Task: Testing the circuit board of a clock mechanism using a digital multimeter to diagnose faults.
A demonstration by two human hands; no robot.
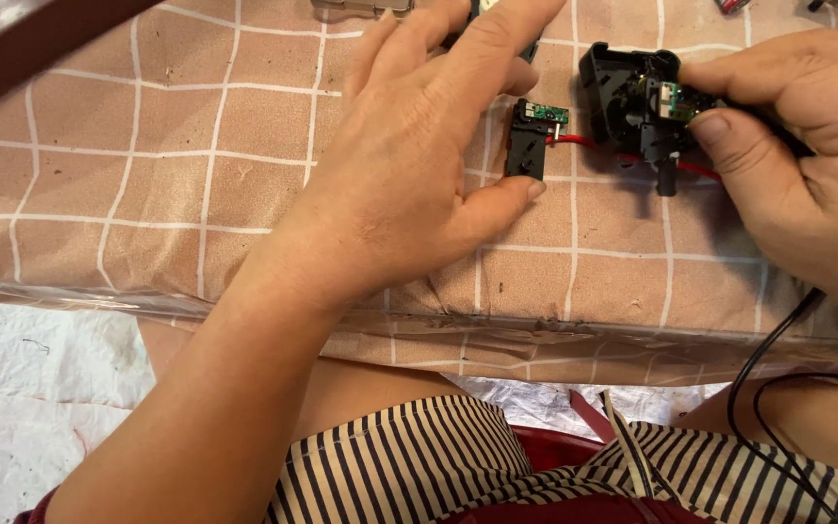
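At far left the table (pixel 99 194), under a pink checked cloth, lies bare up to its near edge, leaving open room there. The left hand (pixel 409 165) hovers spread wide and flat over the cloth, holding nothing, its thumb tip just beside one small black part (pixel 526 146) that carries a green circuit board. A red wire (pixel 594 144) runs from that part rightward to one larger black housing (pixel 632 97). The right hand (pixel 797 146) grips this housing between thumb and fingers. A black cable (pixel 768 359) hangs over the table's front edge.
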